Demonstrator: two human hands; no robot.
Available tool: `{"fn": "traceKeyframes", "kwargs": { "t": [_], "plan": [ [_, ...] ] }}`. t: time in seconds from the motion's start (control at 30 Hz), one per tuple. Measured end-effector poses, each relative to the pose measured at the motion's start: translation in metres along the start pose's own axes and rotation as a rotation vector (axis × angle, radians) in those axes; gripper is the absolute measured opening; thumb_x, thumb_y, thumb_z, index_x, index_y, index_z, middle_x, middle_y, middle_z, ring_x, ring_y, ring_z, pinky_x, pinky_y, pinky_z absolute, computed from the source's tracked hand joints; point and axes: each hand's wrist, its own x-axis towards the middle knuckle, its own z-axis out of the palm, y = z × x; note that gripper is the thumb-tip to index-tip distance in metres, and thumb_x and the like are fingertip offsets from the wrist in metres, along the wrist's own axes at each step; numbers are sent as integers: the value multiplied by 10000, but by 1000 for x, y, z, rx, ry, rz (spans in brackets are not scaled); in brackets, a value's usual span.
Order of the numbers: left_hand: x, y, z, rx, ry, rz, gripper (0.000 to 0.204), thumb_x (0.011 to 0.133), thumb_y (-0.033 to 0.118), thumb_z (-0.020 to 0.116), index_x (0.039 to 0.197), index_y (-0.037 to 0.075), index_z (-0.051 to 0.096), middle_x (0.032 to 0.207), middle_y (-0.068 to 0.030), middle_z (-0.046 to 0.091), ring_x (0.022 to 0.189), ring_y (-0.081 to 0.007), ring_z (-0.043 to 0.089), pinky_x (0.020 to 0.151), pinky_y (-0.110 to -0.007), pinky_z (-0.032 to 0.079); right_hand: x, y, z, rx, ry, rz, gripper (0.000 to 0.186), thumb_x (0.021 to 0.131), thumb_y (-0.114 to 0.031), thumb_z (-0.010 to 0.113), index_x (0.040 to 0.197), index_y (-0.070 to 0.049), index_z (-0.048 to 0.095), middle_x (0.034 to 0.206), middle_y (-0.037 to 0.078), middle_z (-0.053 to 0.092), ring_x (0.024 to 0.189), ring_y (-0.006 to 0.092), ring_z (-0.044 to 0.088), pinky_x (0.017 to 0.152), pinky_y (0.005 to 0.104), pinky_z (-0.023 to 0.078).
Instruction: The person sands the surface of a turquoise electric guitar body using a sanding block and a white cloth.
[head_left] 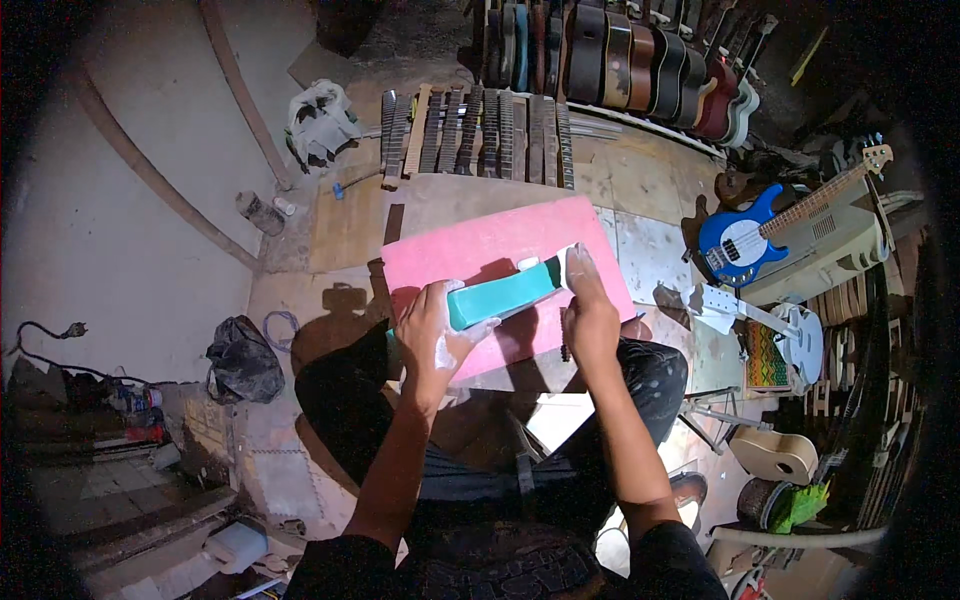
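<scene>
A long teal block [502, 294] is held between my hands, slanting up to the right over a pink board [560, 222]. My left hand [437, 325] is closed round its left end, thumb along the near side and white powder on the fingers. At the other end my right hand [588, 305] grips the block, its fingers curled and partly hidden. A white patch lies between these fingers and the block's dark end; what it is I cannot tell. On the board just beyond the block rests a small white oval piece [527, 264].
Several guitar necks [470, 135] lie in a row past the board, with guitar bodies [618, 65] racked behind. To the right are a blue bass guitar [742, 238], a white guitar [800, 340] and an unfinished guitar body [775, 455]. A black plastic bag [243, 360] sits at left.
</scene>
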Motion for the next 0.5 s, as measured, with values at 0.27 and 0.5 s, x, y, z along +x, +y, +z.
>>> {"fn": "traceKeyframes", "kwargs": {
  "t": [0.27, 0.5],
  "plan": [
    [-6, 0, 0, -9, -33, -39, 707, 612, 373, 1010, 1162, 82, 674, 1097, -158, 729, 1022, -378, 713, 868, -470, 574, -4, 3, 4, -9, -64, 8, 718, 835, 133, 559, 1488, -161, 622, 1556, 175, 558, 1199, 394, 698, 958, 441, 589],
    [-5, 3, -1, -13, -37, -101, 688, 630, 352, 1004, 1173, 86, 675, 1103, -148, 726, 1053, -363, 709, 890, -468, 578, -22, -11, 3, 6, -130, -58, 633, 866, 99, 551, 1456, -113, 635, 1510, 209, 583, 1080, 420, 725, 927, 445, 594]
  ]
}}
